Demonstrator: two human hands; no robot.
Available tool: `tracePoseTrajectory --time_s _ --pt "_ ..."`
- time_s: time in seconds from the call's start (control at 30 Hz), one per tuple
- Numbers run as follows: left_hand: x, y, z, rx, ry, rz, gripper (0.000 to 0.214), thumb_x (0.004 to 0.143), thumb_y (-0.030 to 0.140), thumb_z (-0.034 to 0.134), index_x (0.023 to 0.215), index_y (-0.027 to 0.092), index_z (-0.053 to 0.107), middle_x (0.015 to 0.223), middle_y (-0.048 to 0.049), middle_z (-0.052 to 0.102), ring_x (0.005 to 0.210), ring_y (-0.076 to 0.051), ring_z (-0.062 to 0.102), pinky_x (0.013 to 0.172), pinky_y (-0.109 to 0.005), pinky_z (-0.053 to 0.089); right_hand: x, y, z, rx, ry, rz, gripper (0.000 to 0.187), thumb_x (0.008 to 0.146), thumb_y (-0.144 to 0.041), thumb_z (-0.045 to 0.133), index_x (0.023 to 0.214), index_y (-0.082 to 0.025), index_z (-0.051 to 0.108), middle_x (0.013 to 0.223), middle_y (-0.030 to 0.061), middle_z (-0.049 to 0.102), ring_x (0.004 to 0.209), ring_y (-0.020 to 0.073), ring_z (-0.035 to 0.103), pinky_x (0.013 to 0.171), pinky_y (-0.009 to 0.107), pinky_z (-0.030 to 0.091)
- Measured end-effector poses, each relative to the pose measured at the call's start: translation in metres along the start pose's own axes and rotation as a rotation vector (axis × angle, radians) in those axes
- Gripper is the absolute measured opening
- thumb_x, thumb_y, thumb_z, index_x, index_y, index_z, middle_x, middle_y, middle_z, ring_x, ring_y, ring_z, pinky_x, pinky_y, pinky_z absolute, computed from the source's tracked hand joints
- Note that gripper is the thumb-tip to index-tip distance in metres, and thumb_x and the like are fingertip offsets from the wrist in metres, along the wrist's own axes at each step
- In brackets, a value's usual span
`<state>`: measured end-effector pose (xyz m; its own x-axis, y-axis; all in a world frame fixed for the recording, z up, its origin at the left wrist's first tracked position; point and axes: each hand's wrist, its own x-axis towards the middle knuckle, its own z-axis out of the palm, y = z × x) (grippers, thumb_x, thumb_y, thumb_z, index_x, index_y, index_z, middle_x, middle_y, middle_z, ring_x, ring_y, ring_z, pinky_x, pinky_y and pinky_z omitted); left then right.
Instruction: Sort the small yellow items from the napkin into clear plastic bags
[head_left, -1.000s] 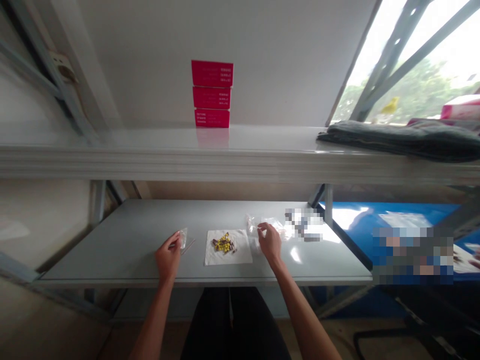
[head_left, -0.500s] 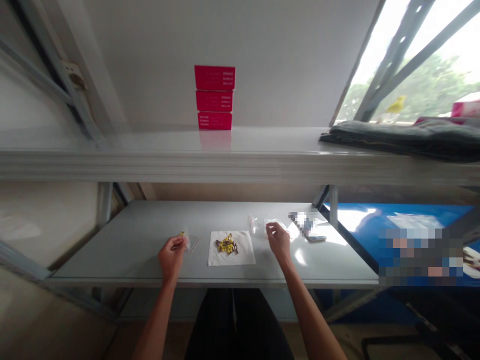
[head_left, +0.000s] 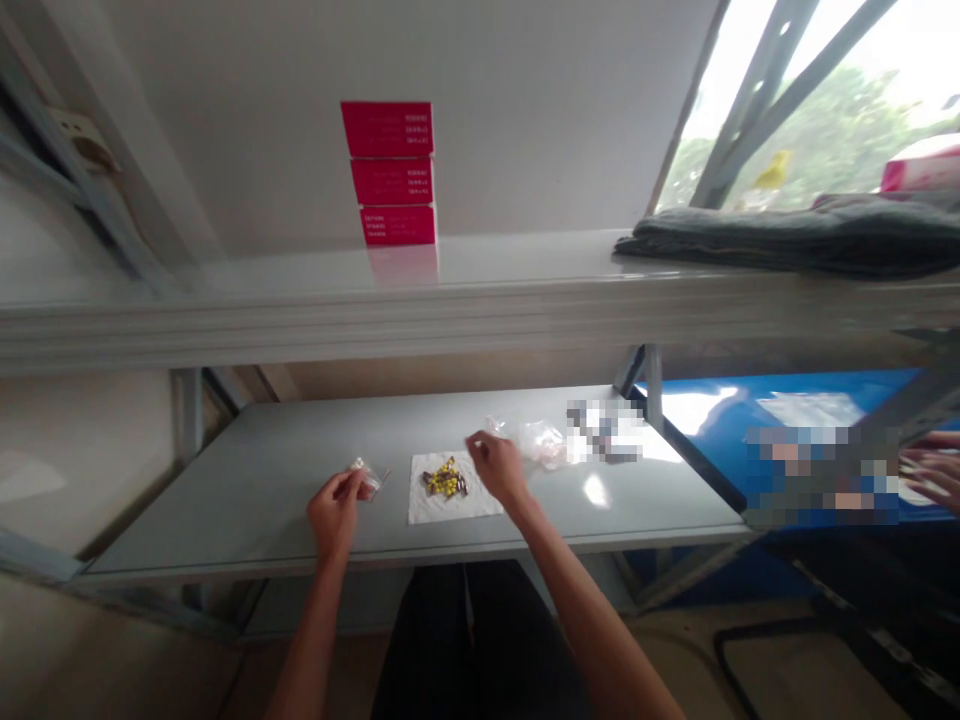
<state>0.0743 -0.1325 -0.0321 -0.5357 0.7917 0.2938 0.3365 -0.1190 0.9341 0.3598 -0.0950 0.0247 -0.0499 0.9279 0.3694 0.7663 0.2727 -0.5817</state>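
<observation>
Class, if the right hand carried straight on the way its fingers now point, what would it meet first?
The right hand points past the far corner of the paper napkin, so the way looks free across the grey shelf, though depth is unclear.

**A:** Upper shelf?

**B:** Three red cartons (head_left: 388, 172) stacked upright against the wall, on the white shelf (head_left: 225, 325). Print too small to read.

**A:** Right end of that shelf?

**B:** Folded dark grey cloth (head_left: 772, 243) lying flat. Pink-and-white box (head_left: 921, 168) just behind it, beside the window (head_left: 840, 90).

**A:** At the window?

**B:** Metal struts (head_left: 750, 105) cross it. Small yellow object (head_left: 774, 170) low near them, kind unclear.

**A:** Lower right?

**B:** Blue panel (head_left: 795, 395), partly pixelated. Another person's hand (head_left: 934, 475) at the frame edge.

**A:** Left side?

**B:** Wall socket (head_left: 75, 133) beside a metal upright (head_left: 45, 110).
</observation>
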Motion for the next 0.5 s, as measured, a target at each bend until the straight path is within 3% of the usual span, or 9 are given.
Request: tracePoseTrajectory --time_s 0.07,0.13,0.2,0.33,0.5 --pt "0.000 0.001 -0.001 0.000 -0.054 0.015 0.044 0.080 0.056 0.067 0.090 0.015 0.074 0.073 -0.0069 0.076 0.059 -0.020 0.070 0.061 -0.030 0.057 0.003 -0.043 0.021 0.003 -0.222 -0.207 0.021 0.098 -0.037 0.058 0.105 -0.025 0.075 0.086 0.0037 0.077 0.079 0.0173 0.070 0.069 0.023 0.043" --pt "0.000 0.001 -0.002 0.001 -0.107 0.027 0.045 0.080 0.056 0.067 0.093 0.014 0.075 0.077 -0.0083 0.077 0.060 -0.020 0.070 0.061 -0.031 0.058 0.008 -0.077 0.040 -0.072 -0.334 -0.332 0.028 0.097 -0.041 0.061 0.117 -0.025 0.071 0.101 0.0068 0.077 0.091 0.0213 0.072 0.076 0.026 0.048" --pt "0.000 0.000 -0.002 -0.005 -0.147 0.031 0.045 0.079 0.055 0.069 0.095 0.014 0.076 0.081 -0.0094 0.078 0.064 -0.021 0.072 0.063 -0.033 0.060 0.013 -0.099 0.055 -0.189 -0.412 -0.398 0.027 0.098 -0.037 0.058 0.113 -0.020 0.072 0.106 0.0120 0.076 0.095 0.0251 0.073 0.078 0.031 0.051" --pt "0.001 -0.003 -0.001 -0.008 -0.164 -0.002 0.045 0.073 0.054 0.074 0.094 0.014 0.078 0.080 -0.0086 0.078 0.067 -0.024 0.074 0.065 -0.035 0.061 0.016 -0.112 0.068 -0.312 -0.452 -0.470 0.025 0.098 -0.027 0.053 0.103 -0.014 0.074 0.106 0.0161 0.075 0.096 0.0286 0.074 0.080 0.035 0.055" --pt "0.002 -0.005 0.001 0.038 -0.172 0.044 0.043 0.071 0.054 0.073 0.089 0.015 0.078 0.071 -0.0070 0.076 0.060 -0.023 0.071 0.061 -0.035 0.060 0.014 -0.114 0.070 -0.361 -0.472 -0.518 0.024 0.097 -0.025 0.054 0.108 -0.013 0.072 0.107 0.0169 0.074 0.100 0.0279 0.073 0.082 0.035 0.056"
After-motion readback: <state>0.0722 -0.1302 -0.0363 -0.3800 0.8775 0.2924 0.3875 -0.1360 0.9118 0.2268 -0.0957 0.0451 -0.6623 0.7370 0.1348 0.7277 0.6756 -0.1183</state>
